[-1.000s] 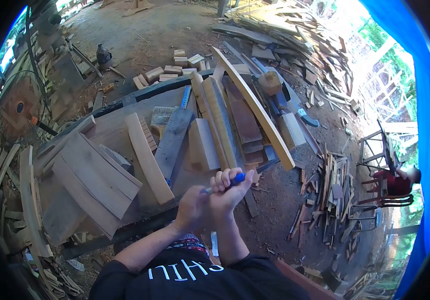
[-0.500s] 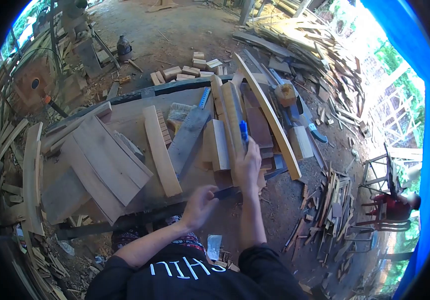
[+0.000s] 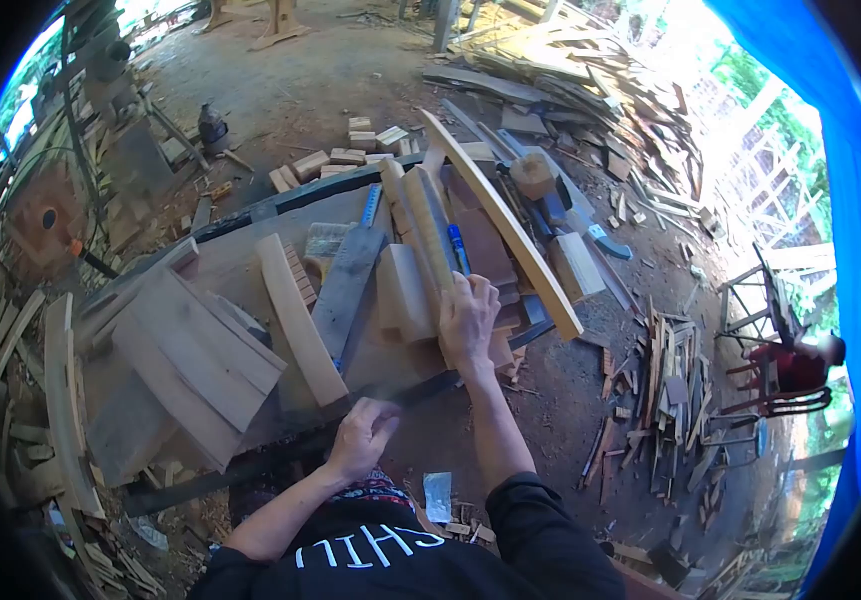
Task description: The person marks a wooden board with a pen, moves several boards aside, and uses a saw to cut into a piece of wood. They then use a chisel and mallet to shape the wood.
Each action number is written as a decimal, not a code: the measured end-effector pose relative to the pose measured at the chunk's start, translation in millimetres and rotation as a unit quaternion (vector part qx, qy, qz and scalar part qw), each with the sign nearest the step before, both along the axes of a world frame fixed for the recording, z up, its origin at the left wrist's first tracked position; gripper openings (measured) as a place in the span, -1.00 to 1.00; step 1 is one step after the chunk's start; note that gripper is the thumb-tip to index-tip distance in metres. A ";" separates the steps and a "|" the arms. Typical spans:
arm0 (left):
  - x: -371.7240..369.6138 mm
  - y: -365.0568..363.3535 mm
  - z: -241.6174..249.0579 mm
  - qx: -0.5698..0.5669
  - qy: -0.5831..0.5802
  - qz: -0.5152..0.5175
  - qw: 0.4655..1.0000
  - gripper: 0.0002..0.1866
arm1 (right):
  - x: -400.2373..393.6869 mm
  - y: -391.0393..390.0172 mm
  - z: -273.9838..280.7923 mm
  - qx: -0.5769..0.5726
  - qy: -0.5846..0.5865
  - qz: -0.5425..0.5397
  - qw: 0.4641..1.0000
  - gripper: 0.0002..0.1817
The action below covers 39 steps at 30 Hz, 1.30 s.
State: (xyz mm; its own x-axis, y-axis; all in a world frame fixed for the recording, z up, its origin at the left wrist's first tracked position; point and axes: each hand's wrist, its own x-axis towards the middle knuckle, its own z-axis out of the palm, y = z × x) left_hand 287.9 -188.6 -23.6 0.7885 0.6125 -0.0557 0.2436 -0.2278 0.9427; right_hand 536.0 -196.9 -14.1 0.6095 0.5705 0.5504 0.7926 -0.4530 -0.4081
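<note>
My right hand [image 3: 468, 318] is closed round the lower end of a blue marker [image 3: 458, 248], over the near end of a long wooden piece [image 3: 430, 225]. Near the bench's front edge, my left hand [image 3: 362, 440] has loosely curved fingers, thumb a little apart, and nothing visible in it. Left of the long piece are a short wooden block [image 3: 405, 290] and a grey board [image 3: 348, 285] with a blue ruler [image 3: 372, 205] at its top. A pale curved strip [image 3: 505, 220] slants across the bench's right side.
Wide boards [image 3: 195, 345] and a narrow plank [image 3: 295, 320] lie on the left half of the bench. A handsaw [image 3: 608, 243] is at the right. Wood offcuts [image 3: 670, 390] litter the ground. A seated person [image 3: 800, 365] is far right.
With the marker, my right hand has shifted left in the view. My left hand has moved left and down, its fingers more curled. The bench also appears shifted left.
</note>
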 end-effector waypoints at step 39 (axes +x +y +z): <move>-73.7 -19.6 -28.7 0.007 -0.028 0.015 0.999 -0.85 | -38.5 54.4 -8.6 0.180 0.388 0.114 0.897 -0.81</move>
State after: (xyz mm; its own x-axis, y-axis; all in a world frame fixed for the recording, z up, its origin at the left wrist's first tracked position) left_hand 214.2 -208.3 -52.4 0.7714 0.6363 -0.0026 0.1966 -0.2343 0.9521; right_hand 497.4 -142.5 -22.7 0.7793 0.5990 0.1842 0.2613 -0.0434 -0.9643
